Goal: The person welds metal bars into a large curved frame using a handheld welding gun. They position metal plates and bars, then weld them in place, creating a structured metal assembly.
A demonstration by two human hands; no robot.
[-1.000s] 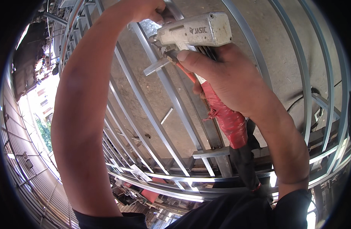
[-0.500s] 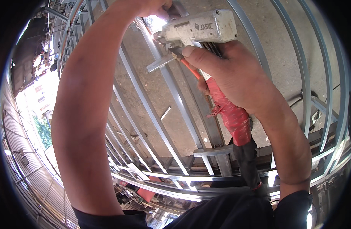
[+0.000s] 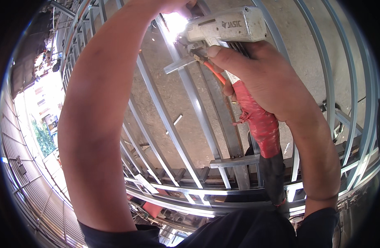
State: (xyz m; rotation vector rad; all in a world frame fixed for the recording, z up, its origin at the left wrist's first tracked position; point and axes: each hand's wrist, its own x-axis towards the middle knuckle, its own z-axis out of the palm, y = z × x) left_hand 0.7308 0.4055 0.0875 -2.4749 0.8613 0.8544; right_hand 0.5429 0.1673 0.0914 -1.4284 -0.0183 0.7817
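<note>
The left arm stretches straight up the frame, its left hand [image 3: 173, 5] mostly cut off at the top edge beside a bright spark [image 3: 174, 21], so I cannot tell its grip. To the right, the right hand [image 3: 256, 78] is wrapped tight around the red-taped handle of a grey welding gun [image 3: 227, 28], index finger forward along it, nose held at a steel bar [image 3: 190, 91] of the metal frame [image 3: 322, 62].

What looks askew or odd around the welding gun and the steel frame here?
A short loose steel strip juts crookedly off the upright bar, just below the bright arc. The right hand gripping the welding gun is bare.
</note>
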